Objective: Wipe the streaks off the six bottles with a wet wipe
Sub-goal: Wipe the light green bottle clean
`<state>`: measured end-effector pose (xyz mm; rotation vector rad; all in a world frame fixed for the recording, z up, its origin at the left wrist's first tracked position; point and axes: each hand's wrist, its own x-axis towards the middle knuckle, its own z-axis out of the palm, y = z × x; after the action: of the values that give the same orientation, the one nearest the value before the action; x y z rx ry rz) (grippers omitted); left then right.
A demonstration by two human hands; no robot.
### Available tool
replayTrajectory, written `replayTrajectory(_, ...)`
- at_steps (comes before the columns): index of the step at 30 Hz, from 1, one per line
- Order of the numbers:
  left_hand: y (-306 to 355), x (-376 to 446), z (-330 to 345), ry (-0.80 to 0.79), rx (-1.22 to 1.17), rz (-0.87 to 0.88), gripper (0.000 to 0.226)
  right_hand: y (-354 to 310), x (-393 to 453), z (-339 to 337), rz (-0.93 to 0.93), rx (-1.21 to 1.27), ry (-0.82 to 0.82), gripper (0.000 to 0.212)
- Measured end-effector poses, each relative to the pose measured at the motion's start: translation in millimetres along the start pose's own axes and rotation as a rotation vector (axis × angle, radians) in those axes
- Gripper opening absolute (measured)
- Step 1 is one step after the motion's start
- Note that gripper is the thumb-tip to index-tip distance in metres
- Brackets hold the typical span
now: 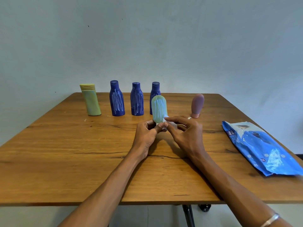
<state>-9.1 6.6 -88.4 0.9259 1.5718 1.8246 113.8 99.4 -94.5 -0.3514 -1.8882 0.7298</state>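
My left hand [147, 132] grips the bottom end of a pale green tube bottle [159, 108] with white streaks, held upright above the wooden table [65, 145]. My right hand [185, 133] pinches a white wet wipe [170, 122] against the tube's lower right side. Behind stand a yellow-green bottle [91, 100], three dark blue bottles [116, 99] [137, 99] [155, 90] with white streaks, the third partly hidden by the tube, and a mauve tube bottle [197, 105].
A blue wet-wipe packet [264, 149] lies at the table's right edge. The bottles stand in a row near the table's far edge, close to a grey wall.
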Motion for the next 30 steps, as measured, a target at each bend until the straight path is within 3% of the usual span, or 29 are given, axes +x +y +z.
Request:
replayTrajectory(10, -3, -2, 4, -0.036, 0.04, -0.101, 0.024, 2, 8, -5, -0.068, -0.114, 0.152, 0.02)
replayTrajectory(17, -1, -3, 0, 0.039, 0.013, -0.039, 0.025, 2, 4, -5, -0.121, -0.111, -0.05, 0.023)
replayTrajectory(20, 0, -4, 0, 0.031, 0.0, -0.044, 0.026, 3, 3, -7, -0.105, -0.122, -0.061, 0.023)
replayTrajectory(30, 1, -9, 6, -0.104, 0.087, -0.116, 0.023, -1, 20, -12, -0.126, -0.103, 0.251, 0.021)
